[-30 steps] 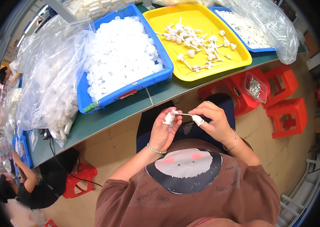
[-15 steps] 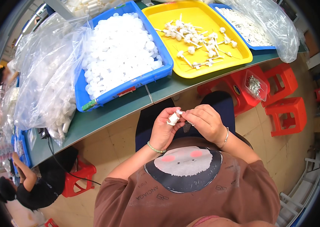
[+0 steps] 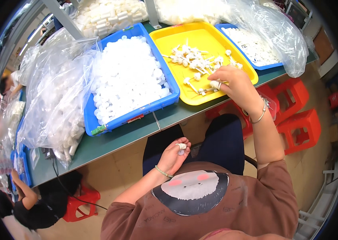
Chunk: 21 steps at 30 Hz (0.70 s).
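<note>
My left hand [image 3: 169, 159] is at my lap, its fingers curled around a small translucent white plastic piece [image 3: 181, 152]. A white wrap covers one of its digits. Over the front right of a yellow tray [image 3: 169, 38], my right hand [image 3: 237, 86] reaches down with thumb and fingertips slightly apart; nothing shows clearly between them. White wrapping covers its thumb tip. Below and beside these fingers lie several white-headed plastic parts with thin stems [image 3: 193, 60]. Just left of that tray, a blue tray [image 3: 133, 117] is heaped with small round translucent white pieces.
A smaller blue tray [image 3: 271, 66] of thin white pieces stands at the right, under a clear bag [image 3: 285, 44]. Large plastic bags [image 3: 53, 96] of white parts cover the table's left. Red stools [image 3: 303, 130] stand at the right. Another person [image 3: 43, 204] sits at the left.
My right hand has left my left hand and moved forward and right to the yellow tray. The left hand has dropped lower, nearer my lap. The whole view has shifted, showing more of the table's back.
</note>
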Tool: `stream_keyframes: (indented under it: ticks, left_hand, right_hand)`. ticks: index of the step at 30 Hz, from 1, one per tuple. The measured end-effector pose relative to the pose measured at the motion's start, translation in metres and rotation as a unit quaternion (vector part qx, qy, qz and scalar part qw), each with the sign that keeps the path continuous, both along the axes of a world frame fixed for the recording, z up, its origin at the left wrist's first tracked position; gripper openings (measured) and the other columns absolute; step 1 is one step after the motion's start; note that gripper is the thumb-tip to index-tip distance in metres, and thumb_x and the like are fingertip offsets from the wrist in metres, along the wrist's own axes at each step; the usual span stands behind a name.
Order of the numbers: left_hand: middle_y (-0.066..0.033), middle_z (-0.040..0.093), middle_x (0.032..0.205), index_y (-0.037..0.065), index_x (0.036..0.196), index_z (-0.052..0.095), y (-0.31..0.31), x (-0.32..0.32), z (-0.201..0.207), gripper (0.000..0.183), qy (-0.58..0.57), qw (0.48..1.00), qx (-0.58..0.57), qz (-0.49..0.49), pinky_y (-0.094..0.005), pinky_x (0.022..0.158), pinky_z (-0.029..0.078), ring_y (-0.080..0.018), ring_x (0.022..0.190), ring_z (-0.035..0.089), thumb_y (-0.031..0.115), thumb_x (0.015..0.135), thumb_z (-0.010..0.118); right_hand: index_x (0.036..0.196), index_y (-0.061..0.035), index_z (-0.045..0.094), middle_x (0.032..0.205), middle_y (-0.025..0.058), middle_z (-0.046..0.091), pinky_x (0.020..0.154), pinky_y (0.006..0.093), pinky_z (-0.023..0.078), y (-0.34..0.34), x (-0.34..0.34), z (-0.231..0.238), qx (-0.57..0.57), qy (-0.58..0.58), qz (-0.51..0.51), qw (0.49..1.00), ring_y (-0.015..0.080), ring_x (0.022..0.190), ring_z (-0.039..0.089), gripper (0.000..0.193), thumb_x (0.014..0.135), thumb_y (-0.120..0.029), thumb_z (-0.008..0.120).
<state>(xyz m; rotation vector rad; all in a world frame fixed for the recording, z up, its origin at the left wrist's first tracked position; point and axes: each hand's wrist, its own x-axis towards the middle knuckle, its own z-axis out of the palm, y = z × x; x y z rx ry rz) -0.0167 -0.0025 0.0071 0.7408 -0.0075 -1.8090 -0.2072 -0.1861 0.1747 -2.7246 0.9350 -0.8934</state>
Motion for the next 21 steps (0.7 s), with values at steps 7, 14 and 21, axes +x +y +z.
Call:
stream_keyframes:
  ticks: [7, 14, 21]
  left_hand:
    - [-0.0146, 0.052, 0.107, -0.005, 0.107, 0.05, -0.001, 0.001, 0.004, 0.021, 0.032, 0.999, -0.015, 0.003, -0.0316, 0.09, 0.048, -0.0262, 0.101, 0.056, -0.005, 0.086, 0.047]
    - [-0.0068, 0.056, 0.11, 0.003, 0.134, 0.04, 0.0, 0.004, 0.023, 0.039, -0.034, 0.991, -0.126, -0.037, -0.0258, 0.078, 0.053, -0.0138, 0.093, 0.059, 0.012, 0.097, 0.045]
    - [-0.0057, 0.055, 0.101, 0.003, 0.137, 0.035, -0.002, 0.006, 0.027, 0.043, 0.075, 0.992, -0.095, -0.033, -0.0234, 0.071, 0.05, -0.0111, 0.081, 0.055, 0.013, 0.096, 0.046]
  right_hand:
    - [0.088, -0.0022, 0.066, 0.086, 0.0102, 0.063, 0.078, 0.0353, 0.047, -0.022, 0.016, 0.01, 0.142, 0.137, 0.117, 0.973, 0.0284, 0.084, 0.059, 0.019, 0.07, 0.003, 0.061]
    - [0.086, -0.0023, 0.065, 0.085, 0.011, 0.064, 0.078, 0.0336, 0.047, -0.017, 0.01, 0.001, 0.152, -0.05, 0.085, 0.984, 0.0258, 0.084, 0.061, 0.015, 0.072, 0.0, 0.059]
    - [0.089, -0.0017, 0.063, 0.087, 0.0105, 0.064, 0.078, 0.0326, 0.047, 0.004, 0.013, -0.005, 0.036, -0.135, 0.019, 0.99, 0.025, 0.084, 0.061, 0.014, 0.077, 0.001, 0.055]
